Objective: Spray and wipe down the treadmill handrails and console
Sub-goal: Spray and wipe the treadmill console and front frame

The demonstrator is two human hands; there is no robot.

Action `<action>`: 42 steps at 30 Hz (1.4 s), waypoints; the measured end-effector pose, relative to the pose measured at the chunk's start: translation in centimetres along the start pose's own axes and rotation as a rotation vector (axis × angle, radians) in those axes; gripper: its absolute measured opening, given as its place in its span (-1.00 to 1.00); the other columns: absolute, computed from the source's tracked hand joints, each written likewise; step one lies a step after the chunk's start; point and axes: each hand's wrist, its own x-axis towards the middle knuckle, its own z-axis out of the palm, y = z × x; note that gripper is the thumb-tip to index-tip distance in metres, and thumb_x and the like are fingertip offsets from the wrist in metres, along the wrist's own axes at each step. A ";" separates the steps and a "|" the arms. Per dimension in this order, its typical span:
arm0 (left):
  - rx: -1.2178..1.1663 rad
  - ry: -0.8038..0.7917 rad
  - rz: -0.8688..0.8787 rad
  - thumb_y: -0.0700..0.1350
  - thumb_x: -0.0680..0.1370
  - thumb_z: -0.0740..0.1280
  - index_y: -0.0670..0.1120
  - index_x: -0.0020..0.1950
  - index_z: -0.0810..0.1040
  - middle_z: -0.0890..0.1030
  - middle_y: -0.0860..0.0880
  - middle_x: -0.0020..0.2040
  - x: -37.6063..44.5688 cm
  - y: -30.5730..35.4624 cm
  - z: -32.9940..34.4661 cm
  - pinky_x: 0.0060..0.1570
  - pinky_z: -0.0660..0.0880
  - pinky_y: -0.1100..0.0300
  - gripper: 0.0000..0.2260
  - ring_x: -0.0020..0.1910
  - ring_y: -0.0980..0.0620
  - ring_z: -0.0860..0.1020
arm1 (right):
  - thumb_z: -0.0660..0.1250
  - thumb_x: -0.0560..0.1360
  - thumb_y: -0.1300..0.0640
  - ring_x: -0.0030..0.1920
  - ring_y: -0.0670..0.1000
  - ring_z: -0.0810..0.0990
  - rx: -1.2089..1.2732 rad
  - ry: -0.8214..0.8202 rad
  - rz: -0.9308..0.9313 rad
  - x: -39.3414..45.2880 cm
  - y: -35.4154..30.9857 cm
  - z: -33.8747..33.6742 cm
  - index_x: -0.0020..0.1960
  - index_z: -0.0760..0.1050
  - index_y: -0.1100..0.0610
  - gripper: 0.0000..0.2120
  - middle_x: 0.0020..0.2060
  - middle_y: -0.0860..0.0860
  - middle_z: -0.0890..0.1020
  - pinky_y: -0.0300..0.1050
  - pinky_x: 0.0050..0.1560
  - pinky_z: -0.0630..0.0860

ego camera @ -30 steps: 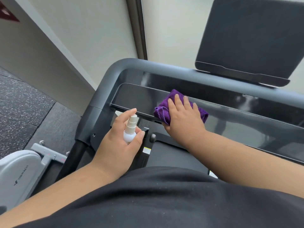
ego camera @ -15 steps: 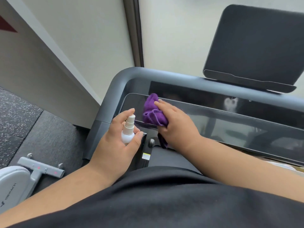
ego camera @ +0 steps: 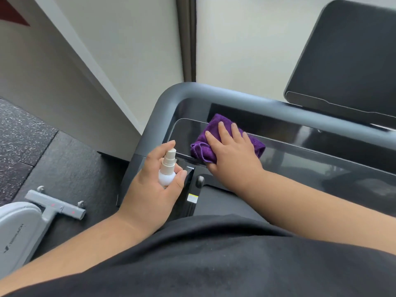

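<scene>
Two hands are at work at the treadmill's front end as we look down. Our left hand (ego camera: 150,189) curls its grip round a small white spray bottle (ego camera: 167,171), held upright with the index finger raised beside the nozzle, just left of the console. Our right hand (ego camera: 232,155) lies flat, fingers straight, pressing a folded purple cloth (ego camera: 214,129) onto the glossy black console panel (ego camera: 310,159) near its left end. We see the grey handrail (ego camera: 171,99) curving round the corner behind the cloth, and a dark screen (ego camera: 347,61) standing above at the right. A grey machine base (ego camera: 21,228) sits on the floor at lower left.
</scene>
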 end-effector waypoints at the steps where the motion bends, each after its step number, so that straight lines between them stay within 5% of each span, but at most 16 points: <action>1: 0.002 0.008 -0.006 -0.14 0.54 0.42 0.54 0.31 0.21 0.59 0.27 -0.06 -0.2 -0.3 -0.3 -0.12 0.37 0.56 -0.34 -0.13 0.18 0.59 | 0.25 0.50 -0.24 0.56 0.31 -0.01 -0.012 -0.014 -0.031 0.9 -0.9 0.0 0.58 0.03 -0.06 -0.24 0.60 0.14 0.04 0.28 0.51 0.03; 8: 0.040 0.095 -0.006 -0.19 0.53 0.45 0.51 0.32 0.22 0.58 0.30 -0.04 -0.9 -1.4 -1.8 -0.09 0.35 0.60 -0.30 -0.08 0.26 0.58 | 0.26 0.56 -0.07 0.57 0.27 0.00 -0.049 -0.033 -0.217 4.2 -5.5 0.3 0.61 -0.05 0.03 -0.25 0.60 0.12 0.02 0.19 0.51 0.03; 16: 0.010 0.116 -0.031 0.01 0.52 0.41 0.55 0.30 0.21 0.61 0.24 -0.02 0.5 -0.7 -1.2 -0.09 0.38 0.56 -0.42 -0.05 0.23 0.59 | 0.30 0.53 0.05 0.49 0.11 0.31 0.065 -0.132 -0.399 -1.8 -4.2 -1.5 0.53 0.25 -0.11 -0.41 0.51 -0.07 0.32 0.08 0.29 0.39; 20: 0.044 0.006 -0.048 0.12 0.50 0.37 0.60 0.29 0.14 0.60 0.23 -0.06 2.4 0.3 -0.1 -0.09 0.49 0.28 -0.43 -0.11 0.18 0.60 | 0.34 0.47 0.07 0.19 0.11 0.57 0.193 -0.122 -0.336 -4.3 -2.2 -3.3 0.44 0.39 -0.08 -0.47 0.36 -0.12 0.51 0.05 0.09 0.52; 23: 0.142 -0.148 -0.058 0.22 0.50 0.31 0.54 0.31 0.19 0.58 0.21 -0.08 4.3 0.7 1.3 -0.06 0.48 0.11 -0.53 -0.10 0.16 0.57 | 0.35 0.46 0.01 0.21 0.06 0.57 0.216 -0.134 -0.255 -6.9 -0.3 -3.5 0.44 0.39 -0.10 -0.45 0.34 -0.14 0.52 -0.02 0.12 0.52; 32: 0.415 -0.402 -0.011 0.10 0.60 0.33 0.28 0.36 0.21 0.48 0.17 -0.17 8.6 2.8 7.7 -0.36 0.36 0.20 -0.58 -0.28 0.23 0.48 | 0.41 0.39 0.04 0.18 0.05 0.61 0.285 -0.087 -0.066 -12.9 4.6 -3.6 0.38 0.50 -0.03 -0.46 0.26 -0.10 0.60 -0.06 0.08 0.57; 36: 0.424 -0.438 0.022 0.09 0.60 0.32 0.27 0.33 0.22 0.54 0.12 -0.14 8.9 4.8 10.1 -0.30 0.43 0.16 -0.62 -0.26 0.10 0.55 | 0.41 0.37 0.04 0.16 0.08 0.63 0.320 -0.105 -0.033 -15.2 6.5 -3.3 0.35 0.52 0.01 -0.46 0.23 -0.06 0.62 -0.04 0.09 0.58; 38: 0.406 -0.448 0.038 0.10 0.60 0.32 0.30 0.34 0.21 0.52 0.16 -0.17 8.6 6.0 11.2 -0.38 0.38 0.21 -0.61 -0.30 0.17 0.53 | 0.35 0.36 -0.01 0.15 0.07 0.63 0.325 -0.094 -0.005 -16.5 7.6 -3.2 0.35 0.52 -0.01 -0.45 0.24 -0.08 0.62 -0.05 0.07 0.58; 42: 0.409 -0.508 0.132 0.12 0.61 0.31 0.27 0.43 0.18 0.46 0.20 -0.17 7.4 9.3 14.3 -0.22 0.33 0.25 -0.55 -0.27 0.21 0.47 | 0.26 0.38 -0.05 0.23 0.03 0.58 0.356 -0.098 0.067 -19.0 10.0 -3.5 0.41 0.46 -0.05 -0.42 0.30 -0.11 0.57 -0.05 0.17 0.53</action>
